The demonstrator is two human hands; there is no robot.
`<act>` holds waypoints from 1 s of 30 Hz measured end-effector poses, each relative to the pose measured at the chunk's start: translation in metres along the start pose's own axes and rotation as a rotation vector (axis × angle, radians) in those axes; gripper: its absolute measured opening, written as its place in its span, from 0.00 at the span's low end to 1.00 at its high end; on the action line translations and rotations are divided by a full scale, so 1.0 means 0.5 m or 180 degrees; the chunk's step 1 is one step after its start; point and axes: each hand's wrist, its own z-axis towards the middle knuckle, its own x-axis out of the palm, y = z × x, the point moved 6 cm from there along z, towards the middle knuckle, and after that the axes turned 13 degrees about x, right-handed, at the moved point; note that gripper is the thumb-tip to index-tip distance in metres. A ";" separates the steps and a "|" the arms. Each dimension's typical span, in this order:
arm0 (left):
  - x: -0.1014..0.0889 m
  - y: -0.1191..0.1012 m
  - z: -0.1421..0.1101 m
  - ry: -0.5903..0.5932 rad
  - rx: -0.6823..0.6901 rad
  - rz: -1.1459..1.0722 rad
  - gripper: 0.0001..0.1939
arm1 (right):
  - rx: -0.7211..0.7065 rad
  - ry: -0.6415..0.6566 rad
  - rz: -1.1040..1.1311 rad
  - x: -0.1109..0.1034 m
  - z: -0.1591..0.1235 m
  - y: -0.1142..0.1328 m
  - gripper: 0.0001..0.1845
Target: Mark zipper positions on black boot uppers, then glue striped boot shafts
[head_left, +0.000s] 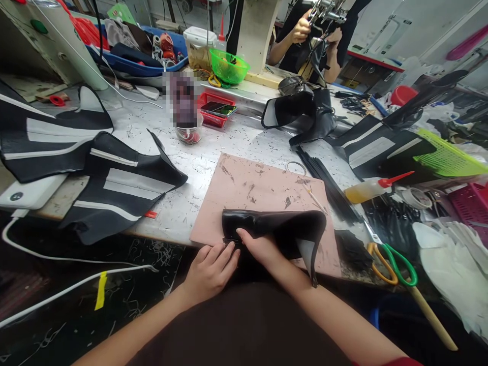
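A black leather piece, glossy and curled over on itself, lies across a pink board at the bench's near edge. Its grey-white lining shows at the right end. My right hand grips its near side, thumb on the leather and the other fingers hidden beneath or inside. Close by on the left, my left hand has its fingers bent together on the near left edge of the same piece, at a small dark ridged part. What lies under these fingertips is hidden.
Flat black pieces with white strips lie left, beside a white power bank. Scissors, a glue bottle and black strips are right. A phone lies in a red basket. A co-worker's hands work across the bench.
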 end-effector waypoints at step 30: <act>0.036 0.000 0.007 0.0492 0.0501 -0.0260 0.14 | 0.0527 0.0429 -0.0397 -0.011 -0.001 0.014 0.14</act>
